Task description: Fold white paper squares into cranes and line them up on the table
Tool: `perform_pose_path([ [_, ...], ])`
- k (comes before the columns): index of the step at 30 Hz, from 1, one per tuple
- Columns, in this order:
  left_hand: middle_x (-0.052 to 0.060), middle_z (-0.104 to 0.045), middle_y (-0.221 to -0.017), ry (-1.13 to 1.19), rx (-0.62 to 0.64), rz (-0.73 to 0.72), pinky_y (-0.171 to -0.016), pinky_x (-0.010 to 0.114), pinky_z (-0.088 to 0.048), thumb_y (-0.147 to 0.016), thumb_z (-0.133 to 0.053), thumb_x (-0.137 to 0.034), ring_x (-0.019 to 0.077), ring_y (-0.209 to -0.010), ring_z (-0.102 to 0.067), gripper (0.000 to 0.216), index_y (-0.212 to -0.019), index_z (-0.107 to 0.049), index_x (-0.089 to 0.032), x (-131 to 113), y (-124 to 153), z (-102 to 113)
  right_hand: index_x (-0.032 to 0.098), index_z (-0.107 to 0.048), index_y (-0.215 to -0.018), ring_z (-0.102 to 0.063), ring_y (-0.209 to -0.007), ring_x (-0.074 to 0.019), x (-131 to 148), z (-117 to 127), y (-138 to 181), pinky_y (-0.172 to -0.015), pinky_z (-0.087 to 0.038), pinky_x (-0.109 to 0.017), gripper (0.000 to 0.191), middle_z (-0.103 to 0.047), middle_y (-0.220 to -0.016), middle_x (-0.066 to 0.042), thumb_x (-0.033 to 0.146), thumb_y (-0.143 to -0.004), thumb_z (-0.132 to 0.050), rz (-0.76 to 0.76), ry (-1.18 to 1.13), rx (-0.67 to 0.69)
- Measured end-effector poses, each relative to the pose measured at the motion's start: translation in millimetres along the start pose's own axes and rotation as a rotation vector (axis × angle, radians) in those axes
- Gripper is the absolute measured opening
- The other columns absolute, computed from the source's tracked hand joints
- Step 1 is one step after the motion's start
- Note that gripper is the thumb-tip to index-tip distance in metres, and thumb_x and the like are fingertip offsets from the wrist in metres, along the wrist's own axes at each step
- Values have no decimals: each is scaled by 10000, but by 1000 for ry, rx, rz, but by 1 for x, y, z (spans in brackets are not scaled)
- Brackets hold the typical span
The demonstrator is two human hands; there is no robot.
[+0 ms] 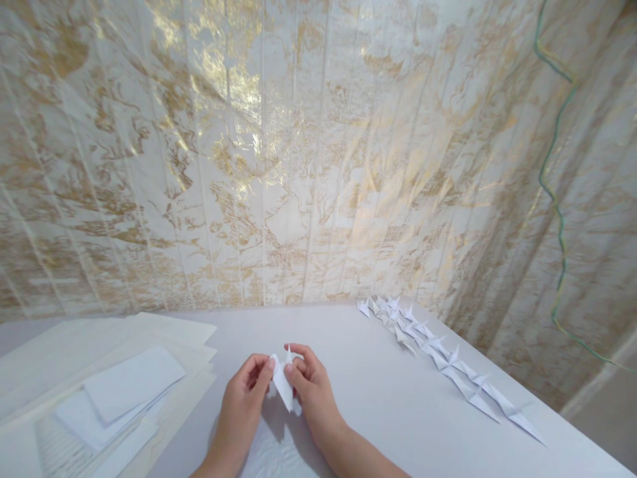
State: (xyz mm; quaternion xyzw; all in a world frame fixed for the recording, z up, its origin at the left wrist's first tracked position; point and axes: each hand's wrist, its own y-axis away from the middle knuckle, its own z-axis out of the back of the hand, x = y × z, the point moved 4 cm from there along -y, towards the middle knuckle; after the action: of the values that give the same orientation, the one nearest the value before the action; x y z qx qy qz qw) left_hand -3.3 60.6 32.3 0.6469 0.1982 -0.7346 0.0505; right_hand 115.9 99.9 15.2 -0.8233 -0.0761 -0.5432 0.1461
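Between my two hands, above the front middle of the table, is a small folded white paper crane (283, 386). My left hand (250, 383) pinches its left side between thumb and fingers. On the other side, my right hand (307, 379) grips the paper with the thumb on its near face, and the index finger is raised by a thin upright point. The crane's lower tip points down toward the tabletop. Parts of the folds are hidden behind my fingers.
Several finished white paper cranes (450, 358) stand in rows along the right edge of the white table (378, 398). At left lie large cream sheets (192, 338) with smaller white paper pieces (134, 384) on top. A gold-patterned curtain (298, 166) hangs behind, and a green cord (560, 226) runs down at right.
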Motion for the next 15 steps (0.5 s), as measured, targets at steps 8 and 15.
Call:
perform_pose_path([
  [8, 14, -678, -923, -29, 64, -88, -682, 293, -474, -850, -522, -459, 183, -684, -593, 343, -1126, -538, -256, -4, 11, -8, 197, -566, -1125, -305, -459, -87, 6, 8, -2, -447, -247, -198, 382, -358, -540, 106, 407, -812, -630, 158, 109, -84],
  [15, 32, -693, -901, -94, 74, -78, -764, 333, -469, -817, -542, -407, 236, -789, -625, 257, -971, -666, -242, -12, 14, -6, 174, -621, -732, -415, -513, -113, 17, 5, 3, -508, -340, -226, 163, -468, -551, 47, 314, -775, -548, 157, 189, -100],
])
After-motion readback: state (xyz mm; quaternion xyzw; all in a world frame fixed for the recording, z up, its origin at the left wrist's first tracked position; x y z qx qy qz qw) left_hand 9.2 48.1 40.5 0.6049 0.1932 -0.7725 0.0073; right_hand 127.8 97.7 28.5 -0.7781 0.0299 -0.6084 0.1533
